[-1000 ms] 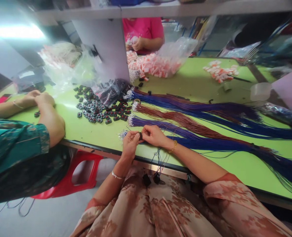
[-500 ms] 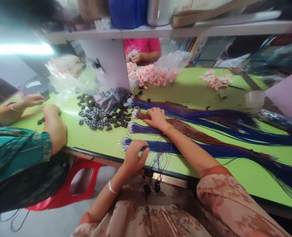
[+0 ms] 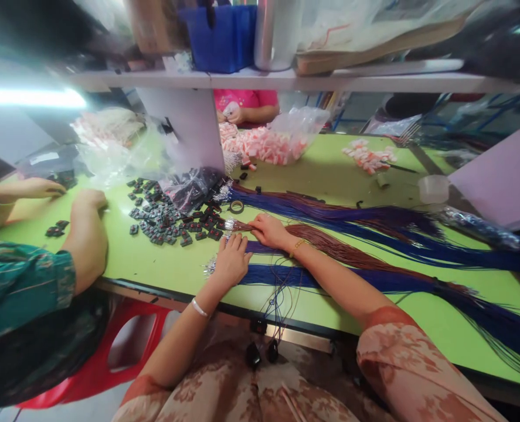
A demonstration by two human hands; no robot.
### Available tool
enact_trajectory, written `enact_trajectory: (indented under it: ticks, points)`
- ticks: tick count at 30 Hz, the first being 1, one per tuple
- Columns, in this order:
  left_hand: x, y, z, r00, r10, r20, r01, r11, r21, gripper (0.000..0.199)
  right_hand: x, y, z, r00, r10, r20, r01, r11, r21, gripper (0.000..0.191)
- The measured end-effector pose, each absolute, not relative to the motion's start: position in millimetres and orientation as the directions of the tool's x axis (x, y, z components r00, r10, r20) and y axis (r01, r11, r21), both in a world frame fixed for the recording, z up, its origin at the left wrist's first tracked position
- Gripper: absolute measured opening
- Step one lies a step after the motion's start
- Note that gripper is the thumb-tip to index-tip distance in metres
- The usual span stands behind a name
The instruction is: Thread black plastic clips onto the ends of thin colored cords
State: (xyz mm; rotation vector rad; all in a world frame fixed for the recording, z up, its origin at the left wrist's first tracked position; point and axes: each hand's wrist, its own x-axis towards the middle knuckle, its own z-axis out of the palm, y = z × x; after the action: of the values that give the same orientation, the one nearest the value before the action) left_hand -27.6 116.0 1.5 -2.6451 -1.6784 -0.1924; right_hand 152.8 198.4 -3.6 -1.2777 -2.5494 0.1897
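Observation:
My right hand (image 3: 272, 232) is closed round the brown wires (image 3: 330, 245), a little behind their silvery crimped ends (image 3: 231, 225). Palm down, my left hand (image 3: 232, 261) lies over the ends of the purple wires (image 3: 264, 248), its fingers stretched out. A bundle of dark blue wires (image 3: 365, 280) runs below it, parallel to the table edge. Several wires joined to black connectors (image 3: 254, 355) hang over that edge in front of me. Small black connector housings (image 3: 167, 217) lie in a loose pile left of the wire ends.
A roll of tape (image 3: 236, 206) lies behind the brown wires. More blue wires (image 3: 374, 234) stretch across the back. Pink-white connectors (image 3: 264, 143) are heaped before a person in pink. Left, a co-worker's arms (image 3: 86, 240) rest on the table. A shelf (image 3: 330, 81) crosses overhead.
My left hand has moved up and forward from the blue wires onto the purple ones. The fingers of my right hand have closed on the brown wires, and the tape roll lies apart from them.

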Motion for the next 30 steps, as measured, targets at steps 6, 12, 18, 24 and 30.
enact_trajectory:
  ticks: [6, 12, 18, 24, 30]
  points:
    - [-27, 116, 4, 0.421, 0.897, 0.138, 0.9, -0.432, 0.065, 0.047, 167, 198, 9, -0.349, 0.931, 0.106, 0.91, 0.363, -0.201, 0.049]
    - [-27, 114, 5, 0.424, 0.897, 0.123, 0.899, -0.433, 0.06, 0.048, 198, 215, 9, -0.311, 0.95, 0.018, 0.934, 0.309, -0.176, 0.047]
    - [-26, 114, 7, 0.41, 0.903, 0.128, 0.905, -0.42, 0.062, 0.047, 182, 234, 6, -0.303, 0.951, 0.059, 0.935, 0.309, -0.176, 0.044]
    - [-27, 114, 3, 0.409, 0.901, 0.144, 0.904, -0.422, 0.07, 0.047, 128, 254, 6, -0.378, 0.921, 0.091, 0.884, 0.389, -0.258, 0.034]
    - [-27, 113, 8, 0.41, 0.898, 0.157, 0.903, -0.424, 0.065, 0.044, 117, 257, 4, -0.393, 0.914, 0.106, 0.863, 0.406, -0.301, 0.035]
